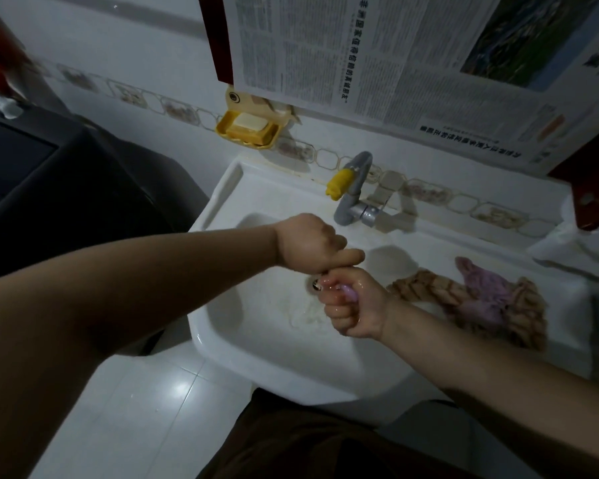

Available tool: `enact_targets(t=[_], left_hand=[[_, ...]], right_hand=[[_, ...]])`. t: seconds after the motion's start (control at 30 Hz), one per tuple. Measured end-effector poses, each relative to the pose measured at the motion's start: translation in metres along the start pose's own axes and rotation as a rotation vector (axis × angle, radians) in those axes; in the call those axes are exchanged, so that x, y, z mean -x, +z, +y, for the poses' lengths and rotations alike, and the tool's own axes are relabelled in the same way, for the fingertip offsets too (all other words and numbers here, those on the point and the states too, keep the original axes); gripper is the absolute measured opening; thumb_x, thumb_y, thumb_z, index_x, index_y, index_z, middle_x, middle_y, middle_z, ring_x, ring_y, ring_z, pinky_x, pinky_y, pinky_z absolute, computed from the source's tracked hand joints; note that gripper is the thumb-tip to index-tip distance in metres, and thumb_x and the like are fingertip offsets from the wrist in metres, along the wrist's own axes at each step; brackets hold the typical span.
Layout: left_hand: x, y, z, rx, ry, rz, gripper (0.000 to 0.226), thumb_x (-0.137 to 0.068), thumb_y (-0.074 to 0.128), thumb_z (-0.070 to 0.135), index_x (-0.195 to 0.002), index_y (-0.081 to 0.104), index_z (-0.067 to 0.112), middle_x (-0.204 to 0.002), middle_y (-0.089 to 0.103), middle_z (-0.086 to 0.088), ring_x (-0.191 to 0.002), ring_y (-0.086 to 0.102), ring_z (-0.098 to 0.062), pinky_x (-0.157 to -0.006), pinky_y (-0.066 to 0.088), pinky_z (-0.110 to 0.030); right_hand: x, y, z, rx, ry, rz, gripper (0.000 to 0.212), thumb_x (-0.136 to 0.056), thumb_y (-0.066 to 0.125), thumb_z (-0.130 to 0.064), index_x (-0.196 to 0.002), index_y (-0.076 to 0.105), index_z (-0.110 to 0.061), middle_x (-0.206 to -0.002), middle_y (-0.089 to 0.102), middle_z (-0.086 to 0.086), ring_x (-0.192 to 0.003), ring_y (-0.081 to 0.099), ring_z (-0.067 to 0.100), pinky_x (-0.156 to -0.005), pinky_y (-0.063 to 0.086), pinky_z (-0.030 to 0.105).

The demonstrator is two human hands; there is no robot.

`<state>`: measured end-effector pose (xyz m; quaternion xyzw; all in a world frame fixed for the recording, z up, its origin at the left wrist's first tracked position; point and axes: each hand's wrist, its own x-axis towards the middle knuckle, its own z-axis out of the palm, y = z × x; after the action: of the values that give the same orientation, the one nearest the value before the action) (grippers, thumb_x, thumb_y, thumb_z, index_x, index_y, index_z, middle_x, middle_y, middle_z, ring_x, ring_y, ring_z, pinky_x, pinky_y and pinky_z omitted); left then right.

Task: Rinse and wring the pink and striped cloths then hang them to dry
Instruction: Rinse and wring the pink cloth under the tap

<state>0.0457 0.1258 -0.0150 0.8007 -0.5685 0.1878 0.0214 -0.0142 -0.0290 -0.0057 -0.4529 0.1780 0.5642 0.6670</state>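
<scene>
A white sink (222, 337) stands against the tiled wall, with a newspaper (377, 53) hanging above its back edge. Over the middle of the basin, just above the drain (314, 284), both hands are closed into tight fists, one stacked on the other. The left hand (308, 242) sits on top, knuckles up, and the right hand (351, 304) is just below it, wet and shiny. Between them they grip a twisted pink cloth (450, 292); only a small pink bit shows by the right hand's fingers. On the sink's right ledge lies a brown striped cloth (519, 326), spread in a heap from the basin's rim to the right edge, with another pink cloth (481, 288) lying on top of it. A grey tap (355, 191) with a yellow handle rises from the back edge. A yellow soap dish (248, 130) holding a pale bar is fixed to the wall above the sink's back left corner.
</scene>
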Motion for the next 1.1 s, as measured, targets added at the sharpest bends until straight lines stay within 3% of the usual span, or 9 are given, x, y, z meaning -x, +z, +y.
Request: enact_targets(t=[0.2, 0.33, 0.4, 0.5, 0.6, 0.77, 0.93, 1.0, 1.1], left_hand=[[-0.005, -0.008, -0.009, -0.089, -0.033, 0.046, 0.014, -0.092, 0.052, 0.022, -0.094, 0.060, 0.010, -0.069, 0.055, -0.006, -0.051, 0.051, -0.021, -0.038, 0.037, -0.025], [-0.009, -0.014, 0.016, 0.177, -0.817, -0.498, 0.020, -0.087, 0.053, 0.034, -0.088, 0.060, 0.015, -0.076, 0.062, -0.002, -0.068, 0.064, -0.024, -0.055, 0.043, -0.025], [-0.003, -0.014, 0.022, 0.700, -1.281, -0.671, 0.021, -0.085, 0.057, 0.029, -0.073, 0.061, 0.011, -0.063, 0.062, -0.003, -0.055, 0.061, -0.020, -0.052, 0.046, -0.022], [0.010, -0.016, 0.028, 1.519, -1.588, -0.528, 0.022, -0.086, 0.058, 0.023, -0.069, 0.050, 0.012, -0.057, 0.050, -0.005, -0.040, 0.044, -0.013, -0.042, 0.034, -0.016], [0.010, -0.025, 0.048, 2.062, -1.407, -0.398, 0.014, -0.089, 0.053, 0.025, -0.079, 0.053, 0.015, -0.054, 0.054, 0.003, -0.040, 0.048, -0.007, -0.038, 0.037, -0.013], [-0.007, -0.041, 0.065, 2.747, -0.727, -0.521, 0.025, -0.086, 0.060, 0.038, -0.078, 0.061, 0.015, -0.060, 0.060, 0.004, -0.048, 0.058, -0.007, -0.047, 0.046, -0.016], [-0.002, -0.053, 0.058, 2.697, -0.691, -0.512, 0.045, -0.081, 0.068, 0.047, -0.111, 0.052, 0.017, -0.072, 0.050, 0.003, -0.061, 0.053, -0.006, -0.050, 0.045, -0.016], [0.001, -0.057, 0.050, 2.398, -0.911, -0.590, 0.040, -0.082, 0.071, 0.029, -0.113, 0.048, 0.019, -0.072, 0.048, 0.002, -0.060, 0.050, -0.007, -0.049, 0.042, -0.016], [-0.013, -0.053, 0.047, 1.814, -1.262, -0.654, 0.017, -0.087, 0.059, 0.007, -0.098, 0.047, 0.012, -0.065, 0.048, -0.002, -0.050, 0.044, -0.009, -0.042, 0.034, -0.016]], right_hand=[[0.010, 0.003, -0.010, -0.137, -0.063, -0.079, 0.027, -0.061, 0.063, -0.018, -0.056, 0.037, -0.021, -0.042, 0.028, -0.007, -0.034, 0.011, 0.006, -0.033, 0.007, 0.016], [0.011, -0.014, -0.022, 0.041, -0.209, 0.225, 0.008, -0.086, 0.056, -0.015, -0.084, 0.049, -0.016, -0.062, 0.046, 0.000, -0.040, 0.034, 0.006, -0.035, 0.025, 0.015], [0.011, -0.026, -0.014, 0.406, -0.460, 0.505, 0.038, -0.085, 0.066, -0.015, -0.118, 0.046, -0.019, -0.092, 0.057, 0.005, -0.061, 0.052, 0.012, -0.054, 0.045, 0.025], [0.009, -0.054, 0.009, 1.465, -1.071, 0.804, 0.071, -0.079, 0.073, -0.020, -0.138, 0.034, -0.015, -0.134, 0.042, 0.009, -0.116, 0.048, 0.021, -0.094, 0.047, 0.040], [0.005, -0.064, 0.017, 2.077, -1.415, 0.811, 0.069, -0.083, 0.066, -0.030, -0.140, 0.031, -0.011, -0.146, 0.029, 0.020, -0.134, 0.035, 0.038, -0.105, 0.038, 0.051], [0.011, -0.033, -0.028, 1.808, -1.961, 0.713, 0.044, -0.088, 0.065, -0.024, -0.126, 0.046, -0.010, -0.118, 0.053, 0.011, -0.099, 0.055, 0.026, -0.080, 0.049, 0.039], [0.037, -0.015, -0.064, 2.057, -2.003, 0.513, 0.014, -0.091, 0.057, -0.015, -0.100, 0.064, -0.006, -0.085, 0.069, 0.013, -0.075, 0.064, 0.028, -0.061, 0.052, 0.036], [0.043, -0.015, -0.069, 2.306, -1.889, 0.395, 0.006, -0.087, 0.059, -0.005, -0.091, 0.063, -0.003, -0.084, 0.069, 0.015, -0.075, 0.067, 0.030, -0.052, 0.052, 0.034], [0.038, -0.015, -0.064, 2.571, -1.560, 0.429, 0.027, -0.062, 0.074, 0.000, -0.078, 0.054, -0.006, -0.064, 0.062, 0.010, -0.051, 0.060, 0.025, -0.038, 0.033, 0.022]])
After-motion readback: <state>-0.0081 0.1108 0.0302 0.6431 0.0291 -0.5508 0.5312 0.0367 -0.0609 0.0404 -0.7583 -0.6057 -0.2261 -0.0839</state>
